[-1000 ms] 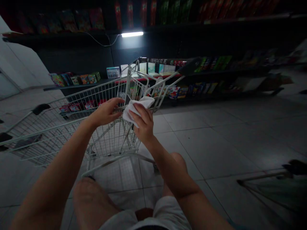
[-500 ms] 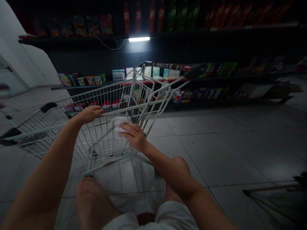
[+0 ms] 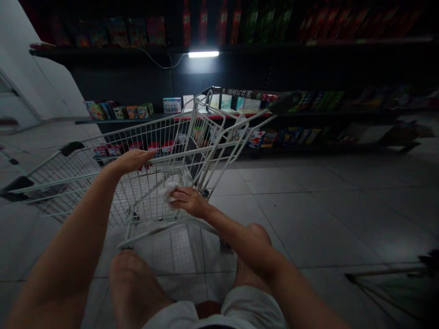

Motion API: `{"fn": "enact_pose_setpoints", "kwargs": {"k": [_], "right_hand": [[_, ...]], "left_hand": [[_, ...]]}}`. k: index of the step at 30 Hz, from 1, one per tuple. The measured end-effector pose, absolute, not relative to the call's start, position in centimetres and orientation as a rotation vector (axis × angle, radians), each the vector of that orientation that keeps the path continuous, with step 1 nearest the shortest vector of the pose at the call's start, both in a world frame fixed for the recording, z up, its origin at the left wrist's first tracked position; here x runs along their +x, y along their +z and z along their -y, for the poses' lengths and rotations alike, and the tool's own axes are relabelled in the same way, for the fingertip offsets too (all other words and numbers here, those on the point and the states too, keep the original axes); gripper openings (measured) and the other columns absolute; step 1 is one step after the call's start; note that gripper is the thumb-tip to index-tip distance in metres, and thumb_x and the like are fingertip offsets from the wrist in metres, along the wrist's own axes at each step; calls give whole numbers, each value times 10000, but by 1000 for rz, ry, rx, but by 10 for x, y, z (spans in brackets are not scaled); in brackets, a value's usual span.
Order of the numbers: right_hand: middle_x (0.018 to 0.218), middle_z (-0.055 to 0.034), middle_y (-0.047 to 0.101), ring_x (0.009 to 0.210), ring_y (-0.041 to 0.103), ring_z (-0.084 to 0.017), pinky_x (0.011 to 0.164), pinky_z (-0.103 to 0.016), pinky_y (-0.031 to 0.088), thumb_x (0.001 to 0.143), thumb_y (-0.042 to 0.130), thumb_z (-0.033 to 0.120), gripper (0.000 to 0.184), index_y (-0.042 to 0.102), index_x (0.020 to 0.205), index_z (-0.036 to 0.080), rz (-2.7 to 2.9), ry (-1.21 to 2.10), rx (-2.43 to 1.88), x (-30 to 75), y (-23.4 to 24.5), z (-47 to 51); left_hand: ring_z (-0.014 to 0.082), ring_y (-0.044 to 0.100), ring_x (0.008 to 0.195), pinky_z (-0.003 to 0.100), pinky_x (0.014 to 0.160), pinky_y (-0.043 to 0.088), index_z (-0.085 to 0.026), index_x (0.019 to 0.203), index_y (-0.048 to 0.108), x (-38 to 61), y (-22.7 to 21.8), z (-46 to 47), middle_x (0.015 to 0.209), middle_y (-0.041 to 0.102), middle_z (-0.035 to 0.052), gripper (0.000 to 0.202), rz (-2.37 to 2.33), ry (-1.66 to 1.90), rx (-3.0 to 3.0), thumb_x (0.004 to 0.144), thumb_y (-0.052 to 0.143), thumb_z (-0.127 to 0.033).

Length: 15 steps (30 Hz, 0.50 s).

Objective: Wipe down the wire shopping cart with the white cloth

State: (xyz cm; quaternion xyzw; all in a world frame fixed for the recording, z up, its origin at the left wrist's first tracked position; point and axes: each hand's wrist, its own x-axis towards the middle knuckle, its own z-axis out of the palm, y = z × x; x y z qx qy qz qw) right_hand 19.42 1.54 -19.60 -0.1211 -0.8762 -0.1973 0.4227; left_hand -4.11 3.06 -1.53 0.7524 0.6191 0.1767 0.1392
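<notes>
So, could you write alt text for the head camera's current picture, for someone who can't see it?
A right hand holds a white cloth at the side of a wire shopping cart; the left hand rests on its top rail. Behind, a tube light glows beneath a shelf of bottles.

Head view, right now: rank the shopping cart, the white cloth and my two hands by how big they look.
1. Shopping cart
2. Left hand and right hand: too alike to rank
3. White cloth, blurred and partly hidden by the right hand
</notes>
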Motion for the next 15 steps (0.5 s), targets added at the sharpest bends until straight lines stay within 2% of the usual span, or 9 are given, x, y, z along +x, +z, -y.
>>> {"fn": "enact_pose_setpoints", "kwargs": {"k": [3,6,7,9,11,15], "right_hand": [[1293,26,612,1223,533,-150,1021,-333,483,910,585,206,232,684,1089,316,1746,-623,-361,251,-120,-16],[1419,-45,501,1318,467,-210,1088,-429,410,926,511,158,371,612,1266,267,1372,-798,-577,307,-55,-35],[1410,-68,501,1305,477,-233,1085,-469,403,928,493,166,360,624,1254,247,1301,-798,-618,318,-44,-43],[1425,-82,473,1320,455,-276,1091,-541,381,926,465,173,365,631,1245,236,1311,-668,-745,320,-45,-53],[1439,-54,457,1324,444,-291,1092,-567,384,912,459,165,373,641,1222,264,1459,-491,-811,303,-69,-52],[1360,-3,548,1191,532,-217,1000,-430,513,887,471,113,356,685,1103,299,1791,-492,-705,274,-116,-32]], "left_hand": [[171,557,541,295,559,464,-223,691,610,-43,-15,-30,639,648,43,514,-1750,506,2114,832,350,-642],[186,591,608,306,617,472,-208,794,633,-36,-9,-27,719,662,57,478,-1851,467,2164,842,351,-591],[193,599,645,310,640,466,-203,819,640,-29,-6,-25,742,663,65,469,-1907,458,2234,850,350,-569],[208,603,723,319,679,447,-196,869,651,-6,1,-22,799,670,83,460,-1982,455,2418,873,339,-534],[210,606,778,320,699,434,-198,959,646,27,7,-20,878,688,95,468,-1914,497,2544,907,305,-514],[208,624,852,331,749,431,-184,1010,640,98,10,-20,959,706,112,506,-1635,654,2647,959,237,-485]]}}
